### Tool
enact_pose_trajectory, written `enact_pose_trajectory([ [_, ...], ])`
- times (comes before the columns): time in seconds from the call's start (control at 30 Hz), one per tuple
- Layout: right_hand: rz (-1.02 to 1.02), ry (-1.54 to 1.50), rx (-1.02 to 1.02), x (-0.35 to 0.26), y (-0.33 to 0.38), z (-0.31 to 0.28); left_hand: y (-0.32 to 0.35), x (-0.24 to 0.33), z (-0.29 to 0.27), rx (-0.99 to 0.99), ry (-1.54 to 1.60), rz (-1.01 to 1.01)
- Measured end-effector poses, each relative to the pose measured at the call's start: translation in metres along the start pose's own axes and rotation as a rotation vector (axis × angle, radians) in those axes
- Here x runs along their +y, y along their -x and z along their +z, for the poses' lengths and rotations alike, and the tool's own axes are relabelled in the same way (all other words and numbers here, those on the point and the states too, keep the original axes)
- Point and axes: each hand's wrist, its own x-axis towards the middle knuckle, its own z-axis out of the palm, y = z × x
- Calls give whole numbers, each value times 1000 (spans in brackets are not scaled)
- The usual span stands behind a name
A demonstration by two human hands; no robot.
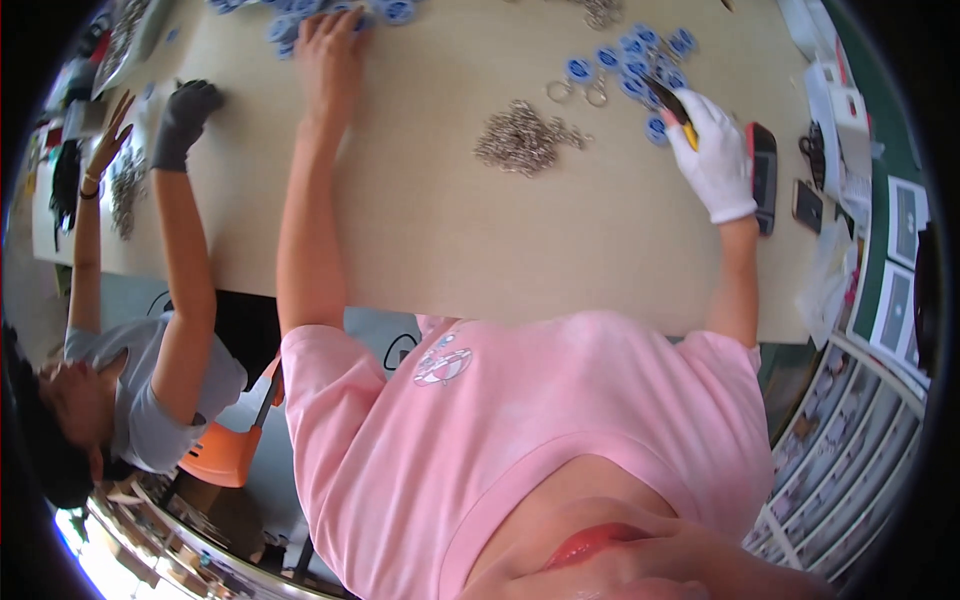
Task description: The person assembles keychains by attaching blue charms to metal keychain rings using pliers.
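My bare left hand (328,62) reaches to the far edge of the view, its fingers spread over a heap of round blue discs (290,28). Nothing shows clearly in its fingers. A white glove covers my right hand (715,160), which grips pliers (672,105) with yellow-and-dark handles. The pliers' jaws point at a second group of round blue discs (633,68), some with metal split rings (559,92) beside them. Between my hands lies a pile of short silvery chains (522,140).
More chains (598,12) lie at the far edge. A red-and-black device (763,178), a phone (806,205) and black scissors (813,152) sit on the right. At left, a co-worker's gloved hand (186,118) and bare hand (110,140) work over the same table (430,230).
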Motion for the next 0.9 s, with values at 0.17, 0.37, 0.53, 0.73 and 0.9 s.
enact_pose_trajectory([
  [0.17,48,-491,-215,-28,-3,18,-7,23,-13,40,277,-209],
  [0.37,61,-514,-249,-29,-1,40,-8,61,-23,-40,1076,-455],
  [0.53,-124,-407,-230,-24,0,46,-7,100,-42,-404,1548,-583],
  [0.73,-145,-446,-127,-21,2,50,-6,128,-49,-614,1663,-608],
  [0.9,45,-767,-144,-44,-17,30,-5,138,-54,-707,1658,-572],
])
